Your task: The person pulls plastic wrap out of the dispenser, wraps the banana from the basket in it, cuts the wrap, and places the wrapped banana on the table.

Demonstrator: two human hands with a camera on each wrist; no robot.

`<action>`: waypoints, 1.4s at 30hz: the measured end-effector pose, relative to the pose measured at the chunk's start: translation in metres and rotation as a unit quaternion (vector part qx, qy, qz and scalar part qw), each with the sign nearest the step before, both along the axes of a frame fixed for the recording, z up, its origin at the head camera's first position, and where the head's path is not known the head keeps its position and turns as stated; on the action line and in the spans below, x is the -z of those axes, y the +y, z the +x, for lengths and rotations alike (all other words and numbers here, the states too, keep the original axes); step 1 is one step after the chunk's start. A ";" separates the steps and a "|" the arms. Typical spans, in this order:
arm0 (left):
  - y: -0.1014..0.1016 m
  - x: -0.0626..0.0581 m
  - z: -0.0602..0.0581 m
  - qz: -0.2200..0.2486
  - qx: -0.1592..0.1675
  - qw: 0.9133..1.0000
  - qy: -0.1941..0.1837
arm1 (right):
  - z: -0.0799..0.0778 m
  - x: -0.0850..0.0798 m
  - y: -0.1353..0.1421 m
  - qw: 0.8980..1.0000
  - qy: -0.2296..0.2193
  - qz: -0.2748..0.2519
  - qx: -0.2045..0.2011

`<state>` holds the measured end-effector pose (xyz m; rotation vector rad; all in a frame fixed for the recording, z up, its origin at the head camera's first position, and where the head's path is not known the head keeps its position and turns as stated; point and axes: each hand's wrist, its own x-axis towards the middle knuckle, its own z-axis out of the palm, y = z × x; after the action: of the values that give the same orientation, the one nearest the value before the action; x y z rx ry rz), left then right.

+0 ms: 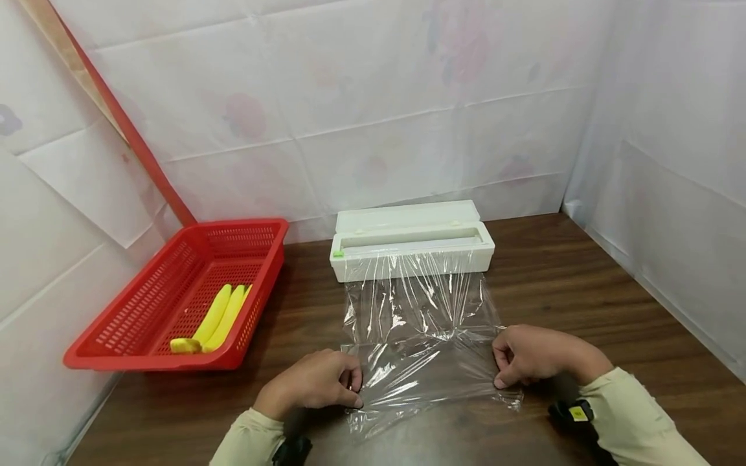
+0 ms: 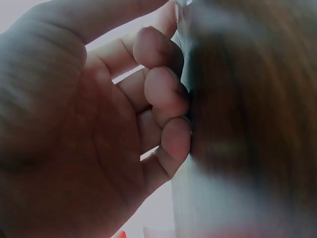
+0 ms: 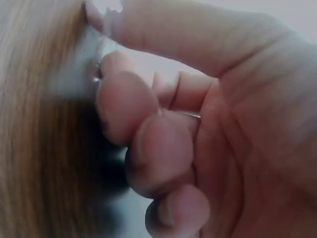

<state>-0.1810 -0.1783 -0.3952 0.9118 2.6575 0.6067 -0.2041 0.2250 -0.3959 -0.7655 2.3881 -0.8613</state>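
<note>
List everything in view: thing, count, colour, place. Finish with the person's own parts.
table: 1, brown, below everything else
basket: 1, red, left side
bananas: at least 2, yellow, in the basket
dispenser box: 1, white, back centre
lid: 1, white, open behind the box
green tab: 1, green, box's left front
plastic film: 1 sheet, clear, from box toward person
wall sheeting: count unclear, white, faded print, back and sides
red strip: 1, red, left rear
wrist devices: 2, black, at the wrists
sleeves: 2, pale yellow, forearms
left hand: 1, pinching film's left edge
right hand: 1, pinching film's right edge
</note>
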 end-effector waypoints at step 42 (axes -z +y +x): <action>-0.005 0.011 -0.009 0.122 -0.109 0.979 0.124 | -0.023 0.005 0.020 0.952 0.125 -0.086 0.267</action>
<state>-0.1899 -0.1830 -0.4060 0.8078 2.9807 0.9457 -0.2266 0.2450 -0.4008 -0.2915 2.8331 -1.2607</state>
